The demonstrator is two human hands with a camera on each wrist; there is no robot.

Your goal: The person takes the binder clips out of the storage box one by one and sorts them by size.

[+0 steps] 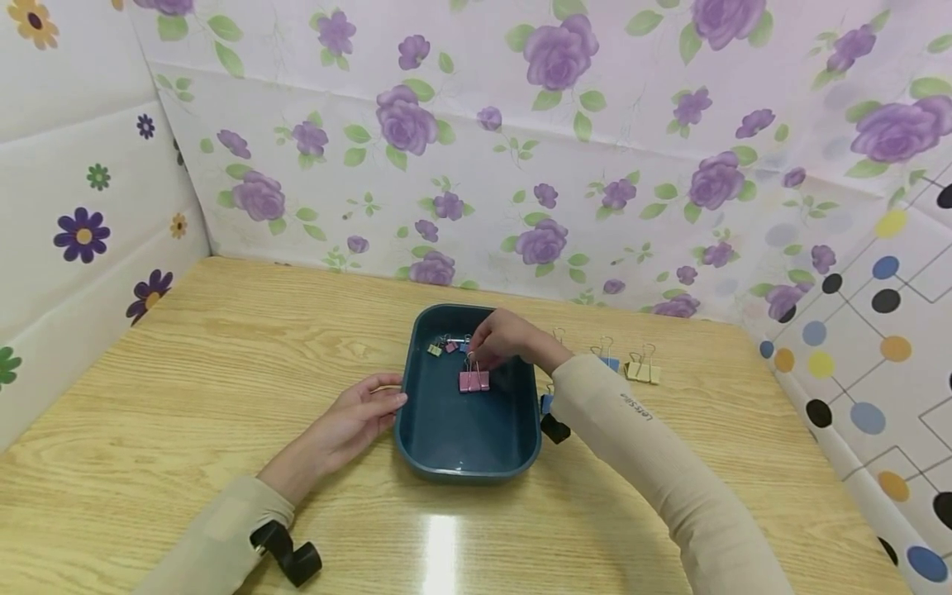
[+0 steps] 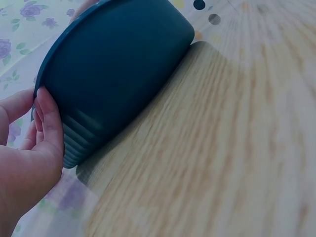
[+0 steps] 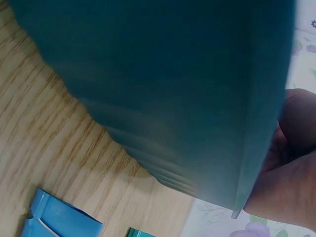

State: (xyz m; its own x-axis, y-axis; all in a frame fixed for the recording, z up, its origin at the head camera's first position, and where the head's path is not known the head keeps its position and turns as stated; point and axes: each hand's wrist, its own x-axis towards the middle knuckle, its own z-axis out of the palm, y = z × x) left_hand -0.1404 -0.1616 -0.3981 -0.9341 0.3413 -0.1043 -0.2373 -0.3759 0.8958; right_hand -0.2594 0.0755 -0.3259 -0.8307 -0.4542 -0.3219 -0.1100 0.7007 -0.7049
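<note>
beige fabric sleeve (image 1: 658, 467), rounded ridged tray (image 1: 454, 438)

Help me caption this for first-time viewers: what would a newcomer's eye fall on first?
Likely the dark teal tray, standing on the wooden table. Inside it, the right hand is at the pink binder clip, with smaller clips toward the far end. Behind, purple roses spread across the backdrop.

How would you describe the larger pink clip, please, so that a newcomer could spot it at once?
On the wooden table stands a dark teal tray. Inside it, by the right hand, is a pink binder clip with wire handles. Its larger size sets it apart from the small yellow, pink and blue clips toward the tray's far end.
</note>
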